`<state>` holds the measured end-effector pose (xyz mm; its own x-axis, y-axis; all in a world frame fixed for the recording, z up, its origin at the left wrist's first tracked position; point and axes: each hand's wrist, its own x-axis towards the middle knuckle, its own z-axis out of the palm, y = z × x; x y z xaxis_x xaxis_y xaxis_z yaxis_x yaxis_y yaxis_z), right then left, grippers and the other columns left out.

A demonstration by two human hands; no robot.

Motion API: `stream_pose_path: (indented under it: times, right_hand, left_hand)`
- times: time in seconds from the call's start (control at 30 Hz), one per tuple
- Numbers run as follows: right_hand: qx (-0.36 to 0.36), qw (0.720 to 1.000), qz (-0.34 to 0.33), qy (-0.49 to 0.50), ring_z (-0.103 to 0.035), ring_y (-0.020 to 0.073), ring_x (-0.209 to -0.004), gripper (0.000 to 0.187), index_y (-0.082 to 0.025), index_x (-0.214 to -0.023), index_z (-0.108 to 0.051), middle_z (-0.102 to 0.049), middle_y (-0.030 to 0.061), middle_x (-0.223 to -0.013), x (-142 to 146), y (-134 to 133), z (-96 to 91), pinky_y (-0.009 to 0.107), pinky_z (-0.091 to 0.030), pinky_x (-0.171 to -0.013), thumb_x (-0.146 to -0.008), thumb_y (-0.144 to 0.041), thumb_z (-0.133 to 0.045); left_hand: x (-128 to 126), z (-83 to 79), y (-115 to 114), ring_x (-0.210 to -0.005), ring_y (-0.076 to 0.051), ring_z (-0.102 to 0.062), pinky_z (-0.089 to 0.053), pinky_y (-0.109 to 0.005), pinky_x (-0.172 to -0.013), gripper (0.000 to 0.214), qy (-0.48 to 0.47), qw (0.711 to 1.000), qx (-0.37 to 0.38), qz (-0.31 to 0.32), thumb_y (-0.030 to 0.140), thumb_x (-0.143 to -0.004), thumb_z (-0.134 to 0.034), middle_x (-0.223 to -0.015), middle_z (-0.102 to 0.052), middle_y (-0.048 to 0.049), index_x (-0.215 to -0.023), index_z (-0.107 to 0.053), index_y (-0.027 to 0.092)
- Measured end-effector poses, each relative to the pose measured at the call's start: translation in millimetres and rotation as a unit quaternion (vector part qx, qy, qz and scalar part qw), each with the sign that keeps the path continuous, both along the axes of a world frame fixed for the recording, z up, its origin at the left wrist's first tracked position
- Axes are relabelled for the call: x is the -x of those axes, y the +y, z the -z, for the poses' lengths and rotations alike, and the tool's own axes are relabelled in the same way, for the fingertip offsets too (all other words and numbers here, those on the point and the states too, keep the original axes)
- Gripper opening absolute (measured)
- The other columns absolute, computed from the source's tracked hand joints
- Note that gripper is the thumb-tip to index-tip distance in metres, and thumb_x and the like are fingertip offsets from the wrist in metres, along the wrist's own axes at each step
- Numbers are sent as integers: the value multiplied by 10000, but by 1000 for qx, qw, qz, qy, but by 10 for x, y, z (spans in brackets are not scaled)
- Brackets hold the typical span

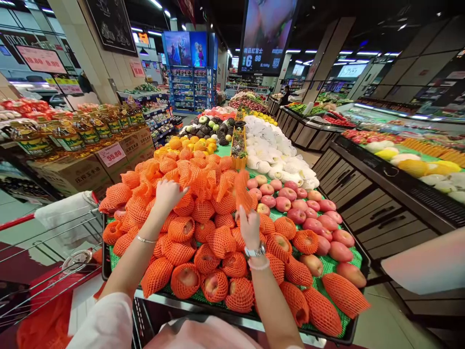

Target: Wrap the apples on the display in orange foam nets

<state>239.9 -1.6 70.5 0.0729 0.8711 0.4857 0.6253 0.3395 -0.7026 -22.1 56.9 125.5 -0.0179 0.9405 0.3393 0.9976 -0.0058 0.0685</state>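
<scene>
I stand before a fruit display (pixel 358 264) heaped with apples in orange foam nets (pixel 214 242). My left hand (pixel 167 194) reaches into the pile, fingers curled over an orange net on top of it. My right hand (pixel 249 225), with a watch and bracelet on the wrist, is closed on an empty orange foam net (pixel 242 191) held upright above the pile. Bare pink apples (pixel 290 206) lie in rows to the right of that hand.
A shopping cart (pixel 51 261) with red trim stands at my left. Behind the apples lie oranges (pixel 189 143), avocados (pixel 212 128) and white-wrapped fruit (pixel 276 155). Oil bottles (pixel 69 133) sit on cartons at left. A dark produce counter (pixel 381 203) lines the aisle on the right.
</scene>
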Motion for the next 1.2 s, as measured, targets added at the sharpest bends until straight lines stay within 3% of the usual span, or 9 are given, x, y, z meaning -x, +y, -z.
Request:
stream_pose_path:
  times: [0.17,0.4,0.47,0.53,0.63,0.73,0.87,1.03,1.2]
  right_hand:
    - [40,997,-21,61,-466,140,-424,549,-250,-489,-368,-459,-1,-432,-378,-512,314,285,-366,-493,-952,-538,-307]
    - [133,979,-62,143,-445,165,-418,522,-266,-460,-390,-446,8,-428,-596,-883,530,318,-394,-475,-886,-564,-442]
    - [159,968,-93,168,-439,170,-427,475,-266,-490,-469,-451,2,-433,-565,-956,605,318,-408,-469,-855,-566,-509]
    - [187,955,-128,192,-448,174,-443,409,-263,-554,-554,-461,-7,-443,-493,-1006,679,314,-430,-470,-833,-562,-548]
    - [218,940,-144,217,-526,190,-529,352,-249,-655,-636,-548,10,-521,-381,-1037,758,322,-500,-542,-803,-561,-567]
    - [234,939,-135,212,-615,215,-692,317,-213,-740,-696,-675,60,-717,-362,-1054,794,370,-553,-723,-739,-521,-618]
    - [265,910,-167,272,-653,242,-837,273,-208,-800,-721,-721,71,-864,-471,-1142,862,426,-532,-884,-697,-459,-682]
    - [255,873,-152,386,-638,231,-690,400,-259,-496,-563,-593,15,-533,-525,-1252,1062,465,-535,-918,-724,-574,-654]
    - [249,845,-109,461,-682,252,-1046,362,-258,-1031,-654,-714,88,-1138,-360,-1219,1173,449,-566,-915,-804,-470,-466]
  left_hand:
    - [51,81,10,-802,-340,-631,-413,-481,-818,626,-58,996,-41,-60,566,-940,-257,-708,-673,-179,-653,-625,148]
    - [693,-46,-384,-897,-256,-595,-453,-374,-808,334,-177,942,-243,-148,348,-953,-267,-925,-634,-133,-886,-548,179]
    - [615,52,-646,-881,-226,-586,-459,-351,-816,257,-248,896,-355,-105,338,-950,-328,-905,-617,-95,-891,-535,197]
    - [334,230,-927,-849,-208,-576,-460,-347,-829,180,-314,844,-434,12,324,-935,-420,-853,-600,-52,-852,-543,222]
    - [-255,532,-1261,-972,-239,-588,-467,-378,-894,201,-357,871,-225,251,349,-903,-496,-995,-635,-74,-1045,-597,249]
    - [-714,746,-1390,-1045,-255,-574,-441,-383,-959,268,-401,848,12,345,388,-877,-556,-1082,-635,-94,-1095,-615,244]
    - [-937,872,-1328,-917,-230,-561,-447,-347,-870,244,-490,822,88,278,332,-758,-702,-948,-618,-58,-956,-601,228]
    - [-1009,980,-1226,-703,-158,-469,-404,-277,-677,329,-534,790,202,221,248,-634,-775,-753,-521,31,-879,-559,216]
    - [-1120,1246,-1218,-751,-158,-500,-435,-285,-730,361,-583,786,131,157,307,-642,-776,-812,-516,27,-882,-521,220]
